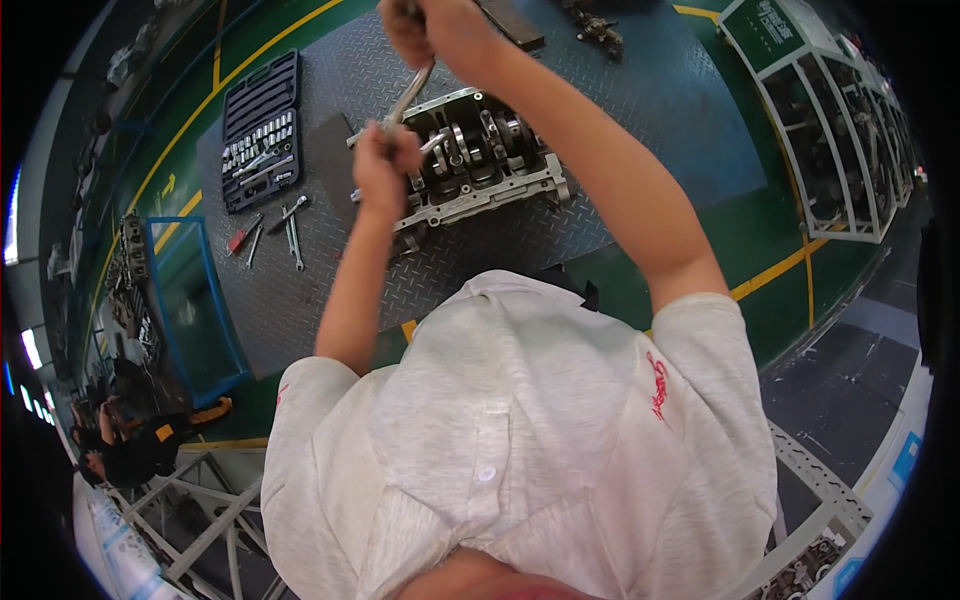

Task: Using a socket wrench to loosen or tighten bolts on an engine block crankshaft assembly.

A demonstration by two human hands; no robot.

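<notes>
Arms stretched forward, I have my right hand (420, 30) closed around the far end of a long metal wrench handle (409, 97). My left hand (386, 160), slightly blurred, is closed around its near end, which hides the wrench's head. Both hands are over the left side of an engine block (485, 205), whose open side faces up and shows a crankshaft (470, 148) inside. The right forearm passes above the block's far right corner. What the wrench sits on is hidden by my left hand.
The block lies on a diamond-plate metal surface (300, 320). To its left are an open socket set case (262, 140), several loose wrenches (292, 240) and a red-handled tool (240, 236). A white-framed rack (835, 140) stands at right. Another person (150, 440) is at far left.
</notes>
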